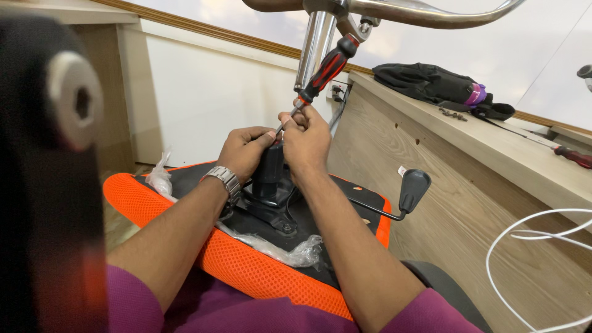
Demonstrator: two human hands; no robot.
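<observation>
An upturned chair seat (pixel 246 259), orange mesh round the rim and black underneath, lies across the person's lap, so that its underside faces up within easy reach of both hands. At the middle of that underside a black mechanism plate (pixel 271 206) is fixed, with a short black column (pixel 269 168) rising from it. The left hand (pixel 245 150) wraps the top of this column, its grip closed round it, apparently to steady the part. The right hand (pixel 306 139) pinches the metal shaft of a red-and-black screwdriver (pixel 324 71) just above the column, its grip narrow and holding the tool near the tip rather than at the handle, which gives close control of where the point sits. The handle slants up and away toward a chrome chair base (pixel 382 12) overhead.

A lever with a black paddle (pixel 414 188) sticks out from the mechanism toward the seat's right edge. Crumpled clear plastic wrap (pixel 280 250) lies along the seat's near edge. On the wooden tabletop (pixel 493 145) at right, a black bag (pixel 431 83) rests near the far edge, loose screws (pixel 453 113) beside it, and a second screwdriver (pixel 573 156) further right.
</observation>
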